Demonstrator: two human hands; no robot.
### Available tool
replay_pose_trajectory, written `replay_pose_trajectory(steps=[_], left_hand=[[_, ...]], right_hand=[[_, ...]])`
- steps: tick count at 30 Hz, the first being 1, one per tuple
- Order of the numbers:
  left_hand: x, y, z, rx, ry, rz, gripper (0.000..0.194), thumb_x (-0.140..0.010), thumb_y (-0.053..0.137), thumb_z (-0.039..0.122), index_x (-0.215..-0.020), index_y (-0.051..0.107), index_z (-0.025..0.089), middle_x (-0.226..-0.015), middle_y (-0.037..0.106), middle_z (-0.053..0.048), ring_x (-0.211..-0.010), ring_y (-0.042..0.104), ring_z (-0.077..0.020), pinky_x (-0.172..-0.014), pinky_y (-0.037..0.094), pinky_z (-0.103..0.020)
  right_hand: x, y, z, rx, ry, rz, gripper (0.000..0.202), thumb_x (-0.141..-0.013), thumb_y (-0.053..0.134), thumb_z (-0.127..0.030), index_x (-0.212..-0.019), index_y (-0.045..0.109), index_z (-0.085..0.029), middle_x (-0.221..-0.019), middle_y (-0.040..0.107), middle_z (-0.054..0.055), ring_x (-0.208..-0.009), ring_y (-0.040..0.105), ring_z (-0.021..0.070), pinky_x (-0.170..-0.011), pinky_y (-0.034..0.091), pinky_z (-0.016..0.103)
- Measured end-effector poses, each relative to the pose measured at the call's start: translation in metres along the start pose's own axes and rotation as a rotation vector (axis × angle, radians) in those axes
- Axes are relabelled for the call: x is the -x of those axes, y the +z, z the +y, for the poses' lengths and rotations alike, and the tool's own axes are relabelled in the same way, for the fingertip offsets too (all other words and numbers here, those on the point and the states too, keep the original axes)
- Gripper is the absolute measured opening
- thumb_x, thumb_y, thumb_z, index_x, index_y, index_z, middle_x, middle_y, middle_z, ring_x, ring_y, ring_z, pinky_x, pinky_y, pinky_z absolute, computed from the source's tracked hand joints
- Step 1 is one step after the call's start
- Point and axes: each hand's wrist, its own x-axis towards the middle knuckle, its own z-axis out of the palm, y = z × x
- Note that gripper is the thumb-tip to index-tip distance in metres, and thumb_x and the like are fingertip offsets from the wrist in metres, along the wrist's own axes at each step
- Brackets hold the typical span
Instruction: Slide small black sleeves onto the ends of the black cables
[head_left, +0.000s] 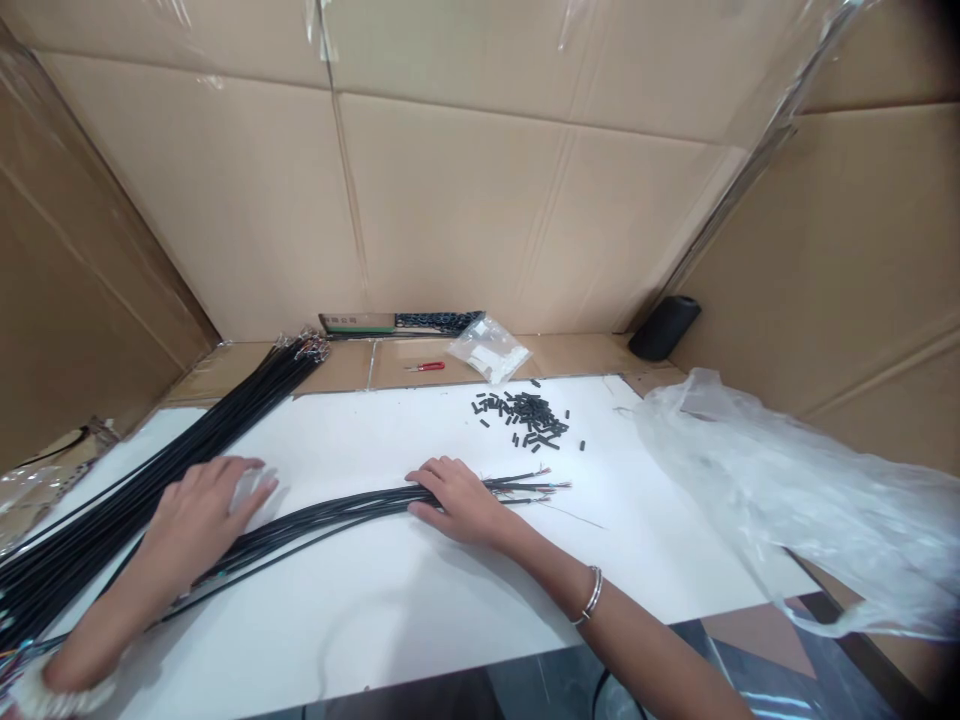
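Observation:
A thin bundle of black cables (322,515) runs across the white tabletop, with stripped wire ends (555,487) at its right end. My right hand (454,498) lies over this bundle near those ends, fingers curled round it. Further left, my left hand (199,520) is slightly blurred, its thumb and fingers apart, above the same cables and beside a thicker bundle of black cables (202,435). That thicker bundle slants along the left side, bare wire ends at its top. Short black tube pieces (531,412) lie in a loose pile beyond my right hand.
Cardboard walls (465,200) enclose the table (420,620). At the back lie a small red-handled tool (427,367) and a clear plastic bag (491,348). A black roll (664,328) stands in the right back corner, with a large crumpled plastic bag (795,490) nearer on the right.

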Motion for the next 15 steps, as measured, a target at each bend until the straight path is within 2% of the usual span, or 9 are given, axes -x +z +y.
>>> replay_pose_trajectory(steps=[2,4,6,7,8,10,12,15], left_hand=[[-0.024,-0.006,-0.004,-0.12,-0.061,0.054,0.054,-0.093,0.026,0.048,-0.119,0.05,0.008,-0.111,0.052,-0.017,-0.104,0.049,-0.0343,-0.084,0.04,-0.045],[-0.047,-0.005,-0.01,-0.229,-0.084,0.121,0.055,-0.096,0.021,0.042,-0.127,0.041,0.003,-0.117,0.048,-0.02,-0.108,0.046,-0.0363,-0.085,0.04,-0.047],[-0.067,0.002,-0.018,-0.293,-0.108,0.111,0.051,-0.095,0.027,0.038,-0.128,0.039,0.002,-0.118,0.047,-0.022,-0.108,0.046,-0.0368,-0.085,0.04,-0.046],[-0.075,0.007,-0.022,-0.32,-0.202,0.106,0.047,-0.093,0.033,0.036,-0.125,0.043,0.002,-0.114,0.049,-0.021,-0.106,0.047,-0.0371,-0.084,0.04,-0.046],[-0.082,0.013,-0.026,-0.339,-0.22,0.119,0.045,-0.093,0.036,0.034,-0.124,0.044,0.003,-0.112,0.05,-0.02,-0.106,0.047,-0.0368,-0.083,0.04,-0.045],[-0.094,0.021,-0.032,-0.359,-0.217,0.168,0.043,-0.094,0.033,0.032,-0.124,0.044,0.004,-0.108,0.052,-0.02,-0.104,0.048,-0.0353,-0.081,0.041,-0.043],[-0.102,0.023,-0.037,-0.361,-0.201,0.213,0.044,-0.095,0.029,0.033,-0.122,0.044,0.002,-0.105,0.053,-0.021,-0.1,0.05,-0.034,-0.079,0.041,-0.043],[-0.113,0.017,-0.04,-0.301,-0.207,0.21,0.046,-0.096,0.025,0.036,-0.118,0.046,0.002,-0.105,0.054,-0.021,-0.099,0.051,-0.0331,-0.076,0.043,-0.041]], right_hand=[[-0.001,-0.002,0.007,0.004,0.048,0.077,0.027,-0.096,0.036,-0.025,-0.116,0.053,-0.019,-0.102,0.06,0.007,-0.093,0.052,0.0184,-0.082,0.039,0.03],[-0.002,-0.008,0.022,0.026,0.157,0.193,0.031,-0.096,0.028,-0.017,-0.109,0.056,-0.017,-0.099,0.063,0.007,-0.091,0.055,0.0177,-0.082,0.039,0.029],[-0.002,-0.019,0.043,0.071,0.362,0.294,0.029,-0.096,0.03,-0.019,-0.107,0.057,-0.018,-0.094,0.065,0.006,-0.084,0.058,0.0177,-0.077,0.039,0.028],[-0.001,-0.025,0.055,0.107,0.483,0.313,0.028,-0.096,0.032,-0.021,-0.106,0.057,-0.019,-0.084,0.066,0.004,-0.076,0.058,0.0177,-0.072,0.038,0.028],[0.001,-0.032,0.067,0.147,0.597,0.324,0.027,-0.095,0.033,-0.022,-0.106,0.058,-0.02,-0.075,0.065,0.002,-0.07,0.058,0.0178,-0.067,0.037,0.027],[0.006,-0.043,0.09,0.212,0.747,0.338,0.025,-0.092,0.038,-0.02,-0.102,0.06,-0.021,-0.076,0.064,0.003,-0.07,0.057,0.018,-0.064,0.035,0.026],[0.011,-0.049,0.108,0.26,0.801,0.364,0.024,-0.089,0.04,-0.018,-0.098,0.062,-0.02,-0.086,0.064,0.005,-0.081,0.057,0.0196,-0.066,0.035,0.026],[0.011,-0.048,0.123,0.278,0.781,0.347,0.023,-0.087,0.044,-0.018,-0.097,0.065,-0.018,-0.098,0.062,0.008,-0.095,0.053,0.0225,-0.075,0.037,0.028]])
